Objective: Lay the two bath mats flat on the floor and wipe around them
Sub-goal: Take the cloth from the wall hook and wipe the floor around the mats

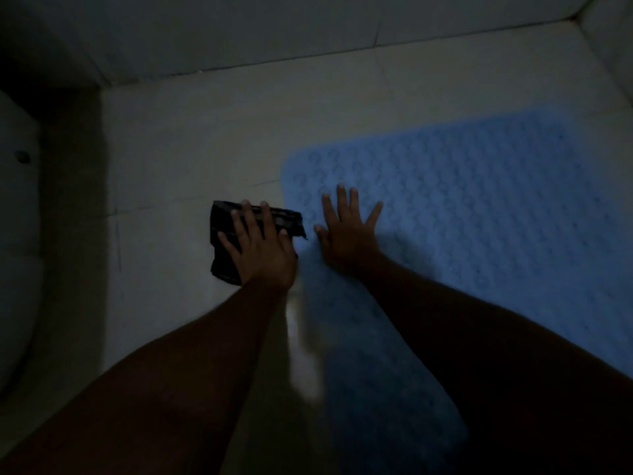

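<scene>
A light blue bath mat [479, 200] with a bumpy pattern lies flat on the pale tiled floor [191, 159], filling the right half of the view. My right hand [346, 231] rests on the mat's left part, palm down with fingers spread straight. Just left of the mat's edge, a dark folded cloth [222, 234] lies on the tiles. My left hand [258, 245] presses flat on the cloth, fingers straight. Only one mat is in view. The room is dim.
A tiled wall [274, 25] meets the floor along the top, with a corner at the upper right. A rounded white fixture [17, 234] stands at the left edge, in shadow. Bare floor tiles lie between it and the mat.
</scene>
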